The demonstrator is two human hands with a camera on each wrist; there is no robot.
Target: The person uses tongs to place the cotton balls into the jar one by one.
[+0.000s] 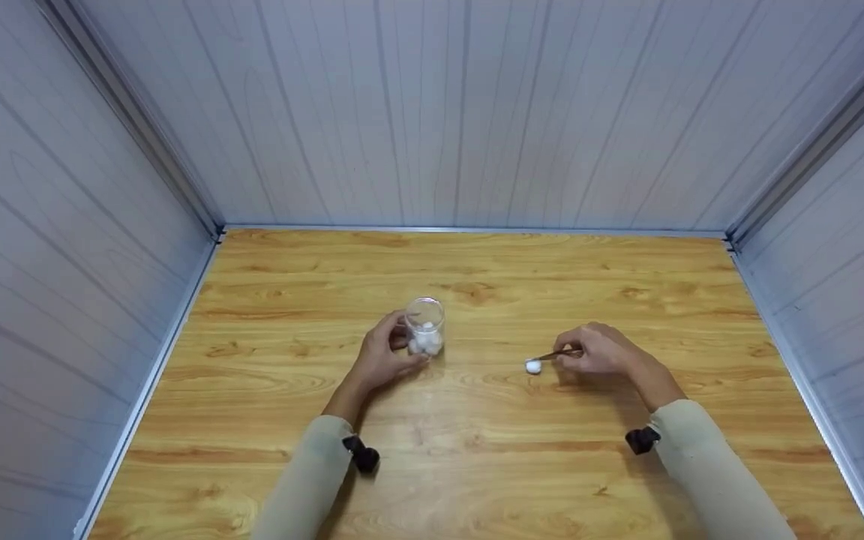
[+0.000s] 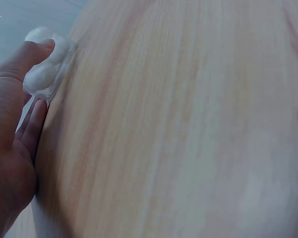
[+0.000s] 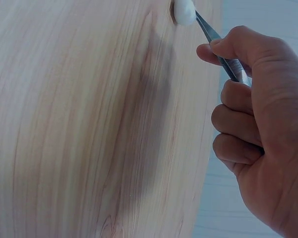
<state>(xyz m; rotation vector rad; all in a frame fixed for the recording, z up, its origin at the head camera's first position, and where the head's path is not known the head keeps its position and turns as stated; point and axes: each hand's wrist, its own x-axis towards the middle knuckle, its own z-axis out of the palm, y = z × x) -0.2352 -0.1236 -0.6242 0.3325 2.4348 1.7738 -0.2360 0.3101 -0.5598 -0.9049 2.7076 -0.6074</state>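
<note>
A clear glass jar [image 1: 425,315] stands on the table with several white cotton balls [image 1: 425,342] inside. My left hand [image 1: 385,354] grips the jar from its left side, thumb across the near side; in the left wrist view the thumb lies over the cotton balls [image 2: 41,75] seen through the wall. To the right, my right hand [image 1: 595,351] pinches metal tweezers [image 1: 558,354] between thumb and forefinger, the other fingers curled in. At the tweezers' tips is a single cotton ball [image 3: 184,12], at or just above the tabletop; whether the tips clasp it I cannot tell.
The wood-grain table [image 1: 432,465] spreads around both hands. Pale panel walls close it in at the back [image 1: 462,112], the left [image 1: 49,247] and the right [image 1: 844,262]. A small black device [image 1: 362,454] sits on the left cuff, another black device [image 1: 640,440] on the right.
</note>
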